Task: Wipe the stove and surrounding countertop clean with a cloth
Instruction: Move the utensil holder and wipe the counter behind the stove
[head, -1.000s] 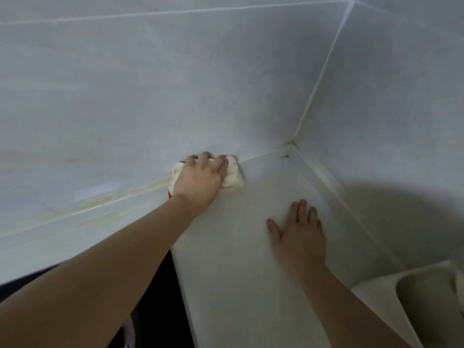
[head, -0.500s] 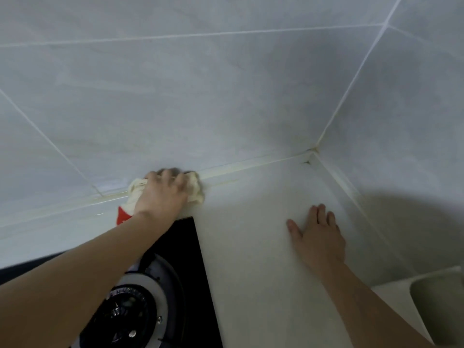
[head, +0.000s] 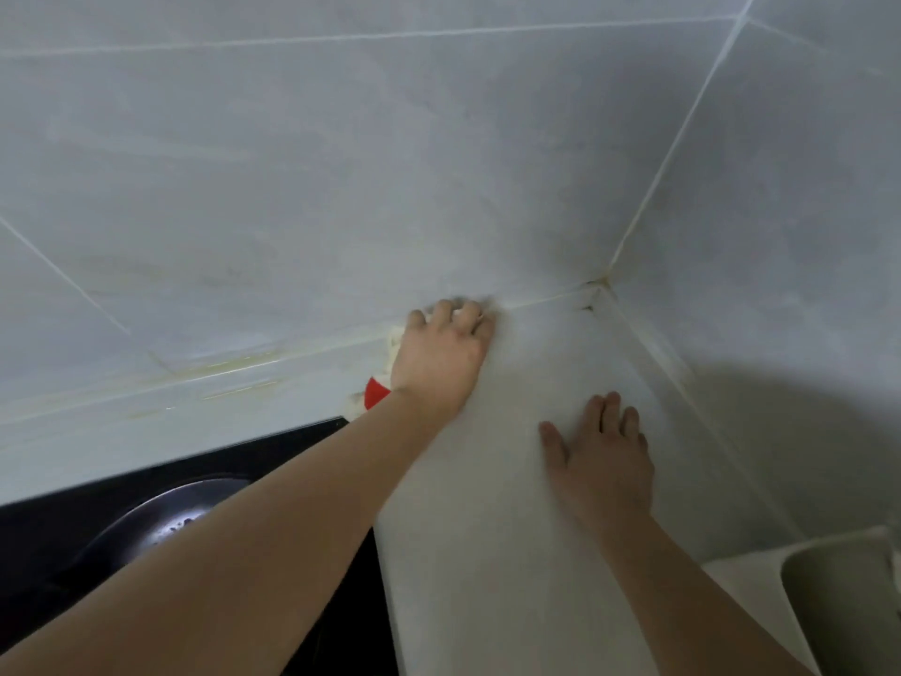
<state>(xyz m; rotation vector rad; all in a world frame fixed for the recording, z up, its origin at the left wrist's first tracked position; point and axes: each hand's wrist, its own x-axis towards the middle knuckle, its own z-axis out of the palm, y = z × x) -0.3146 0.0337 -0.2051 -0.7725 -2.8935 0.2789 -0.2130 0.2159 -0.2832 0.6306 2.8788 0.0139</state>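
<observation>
Now, from the head camera: the left hand [head: 441, 356] bunches the cloth [head: 373, 390] against the wall seam, fingers curled over it, apparently pressing. The right hand [head: 602, 453] lies flat on the countertop [head: 487, 553], fingers straight, beside the stove [head: 97, 519].

A left hand [head: 439, 356] presses a cream cloth [head: 395, 346] against the worktop's [head: 487, 529] back edge near the corner. The right hand [head: 602, 461] lies flat beside it. A black stove [head: 73, 524] sits left.
</observation>
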